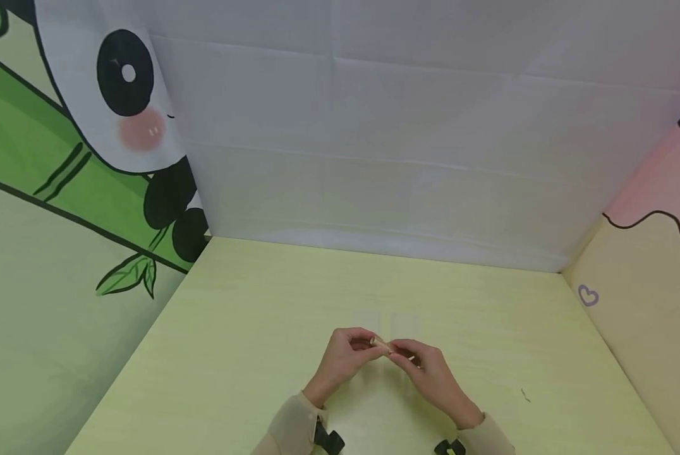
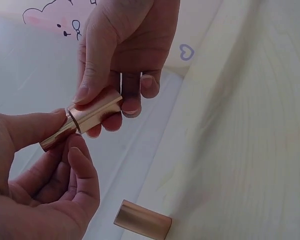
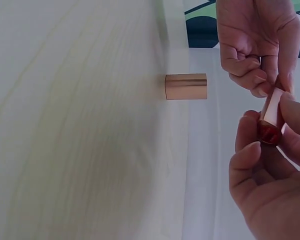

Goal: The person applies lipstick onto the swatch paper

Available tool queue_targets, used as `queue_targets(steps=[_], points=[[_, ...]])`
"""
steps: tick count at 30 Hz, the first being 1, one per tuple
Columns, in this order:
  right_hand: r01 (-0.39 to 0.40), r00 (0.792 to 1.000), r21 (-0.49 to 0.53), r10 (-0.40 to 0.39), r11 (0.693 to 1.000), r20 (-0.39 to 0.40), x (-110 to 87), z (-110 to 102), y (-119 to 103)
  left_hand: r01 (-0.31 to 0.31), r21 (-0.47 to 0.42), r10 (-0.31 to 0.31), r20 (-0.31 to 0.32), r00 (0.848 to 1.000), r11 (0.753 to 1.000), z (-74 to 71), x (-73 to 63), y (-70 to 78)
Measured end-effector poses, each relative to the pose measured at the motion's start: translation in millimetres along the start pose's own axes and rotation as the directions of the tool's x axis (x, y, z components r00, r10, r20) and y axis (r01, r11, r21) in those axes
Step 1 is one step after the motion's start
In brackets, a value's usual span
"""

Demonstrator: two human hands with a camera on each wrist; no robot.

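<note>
Both hands hold a shiny rose-gold lipstick tube (image 1: 381, 344) in front of the body, above the table. My left hand (image 1: 346, 360) pinches one end between thumb and fingers. At the other end, my right hand (image 1: 431, 373) grips with its thumb on top and fingers beneath. A dark seam crosses the tube (image 2: 96, 111) between the hands in the left wrist view. The right wrist view shows a round red end face on the tube (image 3: 274, 107). A separate rose-gold cap-like piece (image 2: 143, 220) stands on the table, apart from both hands.
Two faint, pale squares, one the left square (image 1: 366, 321), lie on the light wooden table (image 1: 249, 316) just beyond the hands. A thin dark strand (image 1: 525, 395) lies to the right. A white backdrop (image 1: 374, 158) rises behind, with printed side panels left and right.
</note>
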State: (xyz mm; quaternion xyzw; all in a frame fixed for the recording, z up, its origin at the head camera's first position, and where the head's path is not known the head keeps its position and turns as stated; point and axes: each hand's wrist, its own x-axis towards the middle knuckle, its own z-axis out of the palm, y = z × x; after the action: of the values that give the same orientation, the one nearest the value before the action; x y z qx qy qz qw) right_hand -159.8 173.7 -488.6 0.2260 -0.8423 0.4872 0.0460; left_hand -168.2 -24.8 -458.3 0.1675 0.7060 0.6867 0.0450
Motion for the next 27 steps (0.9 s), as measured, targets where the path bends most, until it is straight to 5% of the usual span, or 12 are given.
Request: queue_targets(steps=[10, 15, 19, 27], points=[[-0.074, 0.984, 0.046, 0.065, 0.996, 0.167, 3.7, -8, -1, -0.011, -0.022, 0.012, 0.042, 0.999, 1.000, -0.4, 0.5, -2.2], [-0.073, 0.977, 0.077, 0.056, 0.994, 0.205, 5.5, -15, -19, -0.008, -0.026, 0.009, 0.043, 0.999, 1.000, -0.6, 0.3, -0.6], [-0.081, 0.985, 0.106, 0.063, 0.991, 0.159, 4.6, -17, -34, -0.004, -0.001, 0.004, 0.016, 1.000, 1.000, -1.7, -0.4, 1.0], [-0.059, 0.998, 0.185, 0.063, 0.981, -0.019, 0.3, -9, -30, 0.026, -0.019, -0.026, -0.006, 1.000, 0.999, -3.1, 0.4, -0.7]])
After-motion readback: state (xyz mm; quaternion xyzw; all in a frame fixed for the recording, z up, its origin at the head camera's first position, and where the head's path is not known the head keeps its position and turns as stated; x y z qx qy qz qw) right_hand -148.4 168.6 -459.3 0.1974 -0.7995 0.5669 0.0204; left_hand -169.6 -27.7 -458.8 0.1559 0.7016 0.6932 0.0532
